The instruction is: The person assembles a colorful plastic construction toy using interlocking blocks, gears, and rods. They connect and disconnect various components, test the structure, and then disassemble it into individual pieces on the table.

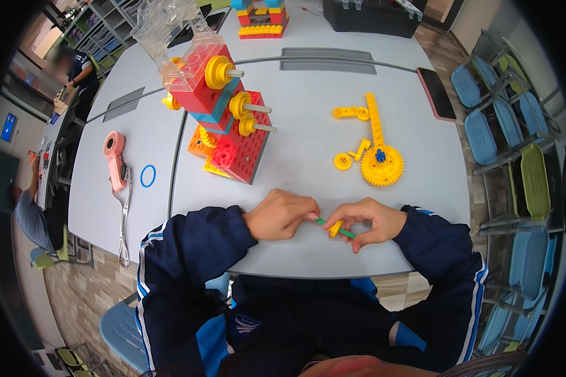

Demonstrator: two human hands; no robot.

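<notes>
Green rod [346,234] with a yellow wheel [336,228] around it: slim, straight and slanting, held above the tabletop [295,166] nearer the wearer than the block tower [253,139] and to its right. The left hand [282,215] pinches the rod's far end, thumb and forefinger closed together. The right hand [374,221] is half curled about the wheel and the near end, its thumb spread from the fingertips; whether it clasps the wheel cannot be told. The table's curved front edge runs just on the wearer's side of both hands. Grey surface stretches rightward from the tower to a toothed yellow gear [382,169]; a phone [436,94] lies farther right, along the side edge.
</notes>
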